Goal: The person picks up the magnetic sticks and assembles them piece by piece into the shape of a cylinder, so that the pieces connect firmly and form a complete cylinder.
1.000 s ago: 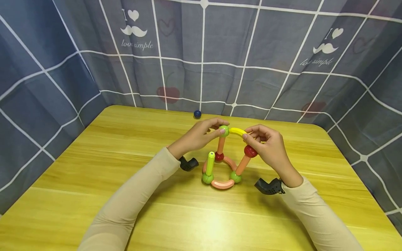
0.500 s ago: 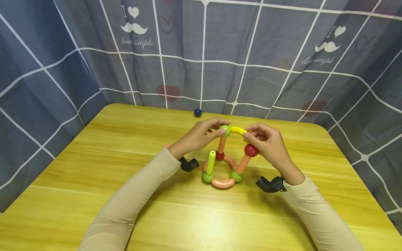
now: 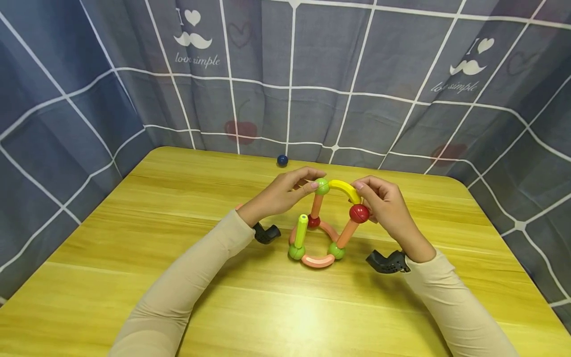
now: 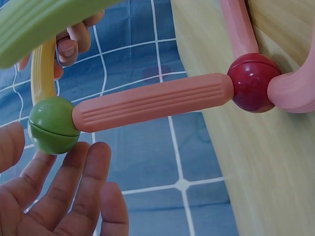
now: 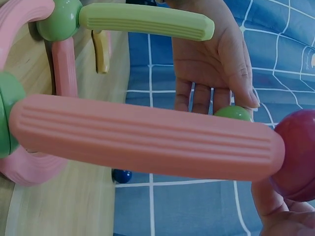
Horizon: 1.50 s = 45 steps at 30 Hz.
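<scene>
A magnetic stick-and-ball frame stands on the table. In the head view my left hand (image 3: 287, 191) holds the green ball (image 3: 322, 186) at its top between thumb and fingers; the left wrist view shows the fingers against that ball (image 4: 54, 125). My right hand (image 3: 387, 199) pinches the yellow curved rod (image 3: 343, 187), which arches from the green ball to the red ball (image 3: 359, 213). Orange sticks (image 3: 348, 234) hold up both balls. A lime stick (image 3: 301, 232) rises from the near-left green ball (image 3: 297, 252), its upper end bare. Some right fingertips are hidden.
Pink curved rods (image 3: 318, 261) form the frame's ring base on the wooden table (image 3: 285, 307). A dark blue ball (image 3: 282, 160) lies near the back edge, before a checked curtain (image 3: 250, 99). A yellow piece (image 5: 102, 53) lies farther off in the right wrist view.
My right hand has shifted slightly right along the yellow rod, uncovering more of it. Its right end now meets the red ball. My left hand stays at the green ball.
</scene>
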{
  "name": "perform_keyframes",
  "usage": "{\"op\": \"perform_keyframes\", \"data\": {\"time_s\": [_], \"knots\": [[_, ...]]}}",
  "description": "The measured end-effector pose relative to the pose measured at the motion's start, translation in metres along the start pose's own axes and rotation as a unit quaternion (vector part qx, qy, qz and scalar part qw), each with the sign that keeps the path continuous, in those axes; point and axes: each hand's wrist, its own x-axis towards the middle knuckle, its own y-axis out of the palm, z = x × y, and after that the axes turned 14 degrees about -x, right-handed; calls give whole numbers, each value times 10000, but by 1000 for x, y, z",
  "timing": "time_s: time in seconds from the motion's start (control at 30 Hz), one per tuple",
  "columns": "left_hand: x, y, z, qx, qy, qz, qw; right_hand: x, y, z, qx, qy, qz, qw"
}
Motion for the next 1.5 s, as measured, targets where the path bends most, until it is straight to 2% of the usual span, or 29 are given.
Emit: {"op": "perform_keyframes", "data": {"time_s": [0.57, 1.13, 1.5], "knots": [[1, 2, 6, -111, 52, 40, 9999, 3, 4, -4, 69, 431, 250, 9987], [0, 2, 5, -132, -61, 59, 9999, 4, 2, -8, 129, 419, 567, 9974], [0, 1, 6, -110, -21, 86, 9999, 4, 0, -7, 150, 454, 692, 9965]]}}
